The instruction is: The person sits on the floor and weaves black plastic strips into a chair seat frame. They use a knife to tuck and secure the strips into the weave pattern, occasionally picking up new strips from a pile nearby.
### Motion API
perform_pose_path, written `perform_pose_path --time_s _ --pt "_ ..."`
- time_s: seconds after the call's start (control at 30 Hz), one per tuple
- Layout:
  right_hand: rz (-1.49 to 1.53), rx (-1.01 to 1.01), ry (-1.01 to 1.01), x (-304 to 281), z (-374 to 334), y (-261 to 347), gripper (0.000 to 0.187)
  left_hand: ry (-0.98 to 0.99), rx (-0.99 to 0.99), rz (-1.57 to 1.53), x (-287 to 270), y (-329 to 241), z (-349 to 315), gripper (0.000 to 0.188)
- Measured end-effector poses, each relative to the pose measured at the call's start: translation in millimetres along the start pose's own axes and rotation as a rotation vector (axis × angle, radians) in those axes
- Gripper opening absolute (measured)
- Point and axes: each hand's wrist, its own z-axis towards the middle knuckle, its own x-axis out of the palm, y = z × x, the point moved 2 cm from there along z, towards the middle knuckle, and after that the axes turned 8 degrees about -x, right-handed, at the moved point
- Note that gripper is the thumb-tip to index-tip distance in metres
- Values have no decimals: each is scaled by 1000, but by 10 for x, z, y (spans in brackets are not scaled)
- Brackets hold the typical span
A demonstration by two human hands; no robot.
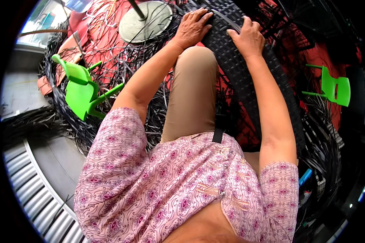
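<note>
Both hands are planted on the black woven panel (247, 77), which runs across the person's lap over the tan knee. Left hand (192, 28) lies flat with fingers spread at its top edge, right hand (249, 38) curls loosely over the weave, gripping nothing. Loose black strips (121, 69) and a green plastic chair (83, 87) sit off to the left.

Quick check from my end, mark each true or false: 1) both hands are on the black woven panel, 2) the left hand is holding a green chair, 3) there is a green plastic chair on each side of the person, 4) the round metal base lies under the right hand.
1) True: the left hand and right hand both rest on the black woven panel.
2) False: the left hand lies on the panel; the green chair on the left sits apart, tipped over among loose black strips.
3) True: a second green chair stands at the right.
4) False: the round metal base lies left of the left hand, untouched.
</note>
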Motion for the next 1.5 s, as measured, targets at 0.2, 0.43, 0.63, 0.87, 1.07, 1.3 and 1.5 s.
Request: perform_pose_path --time_s 0.2,0.43,0.63,0.87,1.07,1.3,1.5 --pt "-213 -146 84 -448 -257 -812 71 -234 -621 -187 241 -804 -967 42" --pt "-283 -208 54 -354 -183 -910 69 397 -1001 -551 -482 -1973 -3362 25" --pt "-281 -185 87 -411 -184 -817 69 618 -1547 -568 -472 -2075 -4466 29" --pt "-227 -168 59 -531 -214 -738 64 364 -1577 -745 214 -1167 -3911 20" --pt "-284 -220 -40 -538 -260 -685 60 357 -1260 -517 1023 -691 -3212 28" --pt "-329 -230 -65 -488 -281 -667 57 458 -1254 -475 2136 -334 -2804 29" --pt "-328 -253 -46 -497 -258 -609 57 440 -1332 -367 2709 520 -2265 40"
